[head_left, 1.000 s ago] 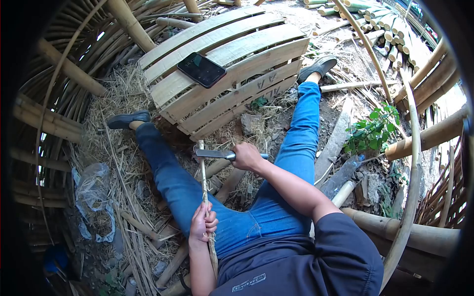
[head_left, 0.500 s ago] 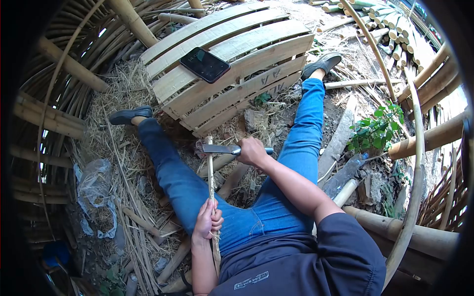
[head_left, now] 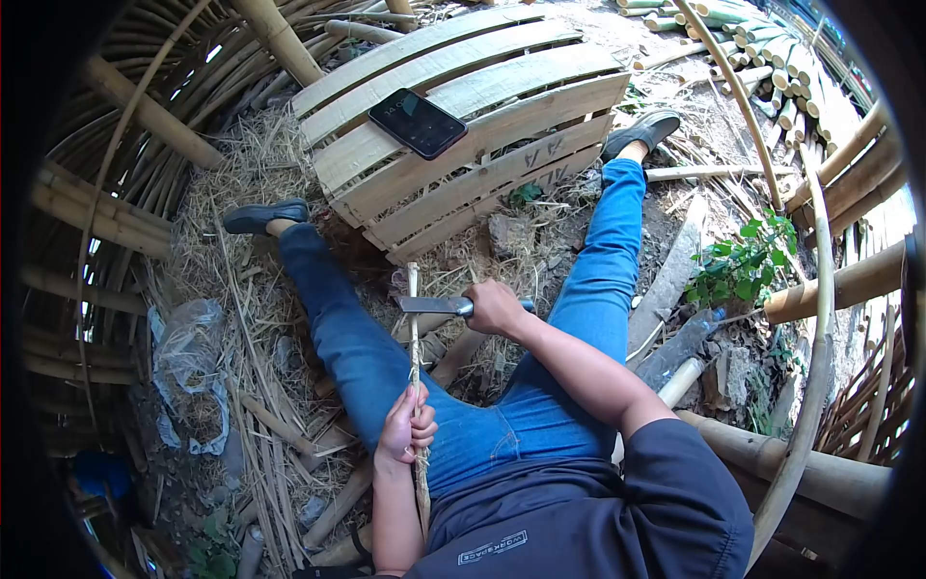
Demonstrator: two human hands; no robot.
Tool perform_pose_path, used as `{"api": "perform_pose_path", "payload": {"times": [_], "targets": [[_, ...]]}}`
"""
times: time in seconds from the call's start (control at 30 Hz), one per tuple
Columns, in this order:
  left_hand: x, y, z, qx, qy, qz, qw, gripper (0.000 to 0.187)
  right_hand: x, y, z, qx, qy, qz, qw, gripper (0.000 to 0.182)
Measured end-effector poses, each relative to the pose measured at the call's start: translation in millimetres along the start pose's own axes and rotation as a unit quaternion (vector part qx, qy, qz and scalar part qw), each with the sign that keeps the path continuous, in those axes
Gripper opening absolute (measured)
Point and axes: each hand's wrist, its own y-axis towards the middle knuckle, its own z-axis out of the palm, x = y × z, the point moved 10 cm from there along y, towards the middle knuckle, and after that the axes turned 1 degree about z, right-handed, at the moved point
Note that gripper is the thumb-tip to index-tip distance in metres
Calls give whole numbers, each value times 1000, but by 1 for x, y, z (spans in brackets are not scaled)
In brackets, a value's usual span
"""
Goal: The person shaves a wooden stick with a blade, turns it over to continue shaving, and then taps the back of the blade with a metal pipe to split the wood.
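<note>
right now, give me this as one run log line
left hand: grips stick | right hand: holds knife, blade across stick near upper end | phone: on crate

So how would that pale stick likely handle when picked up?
The pale stick is probably stiff, since it runs nearly straight beyond the left hand. It's likely light, being so thin. Its frayed surface suggests little slipping.

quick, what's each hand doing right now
Left hand: closed around the thin stick.
Right hand: closed on the handle of the knife, blade at the stick.
</note>
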Motion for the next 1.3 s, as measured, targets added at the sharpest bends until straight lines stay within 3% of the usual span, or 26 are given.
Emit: {"api": "perform_pose_path", "payload": {"times": [0.17, 0.23, 0.43, 0.57, 0.67, 0.7, 0.8, 1.1, 1.3], "targets": [[11, 0, 7, 1, 41, -22, 999, 29, -29, 12, -29, -89, -29, 69, 993, 13], [10, 2, 4, -7, 35, -21, 999, 29, -32, 12, -20, -66, -16, 87, 994, 17], [6, 0, 3, -21, 34, -8, 999, 29, 1, 2, -12, -4, -26, 11, 1000, 18], [10, 3, 3, 2, 25, -22, 999, 29, -21, 10, -22, -72, 2, 63, 995, 17], [8, 3, 1, 12, -17, -28, 999, 31, -12, 6, -28, -66, 25, 39, 997, 17], [9, 1, 4, 37, -36, -32, 998, 31, -10, 4, -26, -67, 42, 34, 996, 18], [13, -4, 19, 105, -84, -49, 990, 31, -39, 15, -11, -57, 86, 133, 986, 18], [15, -8, 46, 234, -269, -68, 932, 31, -18, 1, -22, -51, 148, 107, 982, 26], [-3, -13, 47, 272, -337, -17, 901, 32, -29, 4, -22, -92, 192, 92, 973, 34]]}}
